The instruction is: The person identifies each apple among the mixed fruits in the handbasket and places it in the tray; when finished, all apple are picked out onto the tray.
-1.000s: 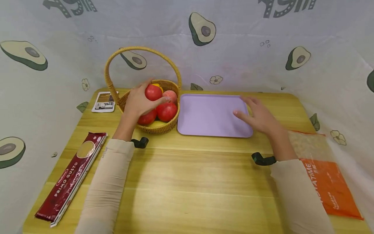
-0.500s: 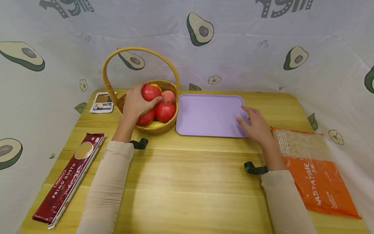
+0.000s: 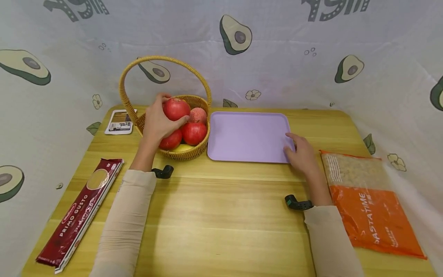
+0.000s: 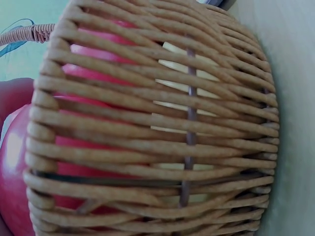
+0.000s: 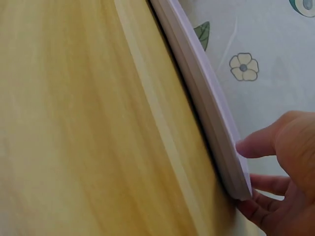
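My left hand grips a red pomegranate at the top of a wicker basket with a tall handle. Under and beside it lie more red fruits, a pink speckled fruit and something yellow. The left wrist view is mostly filled by the basket's weave, with a red fruit at its left edge. On the right, my right hand holds the right edge of a lilac tray. In the right wrist view its thumb touches the tray's rim, fingers low beside the corner.
A dark red spaghetti packet lies at the table's left. Behind it is a small white-edged packet. An orange pasta bag lies right of my right arm. An avocado-print cloth hangs behind the wooden table.
My right hand has come down and left onto the tray's right edge. The left hand has shifted the pomegranate slightly, and more of its top shows. The view has drifted a little.
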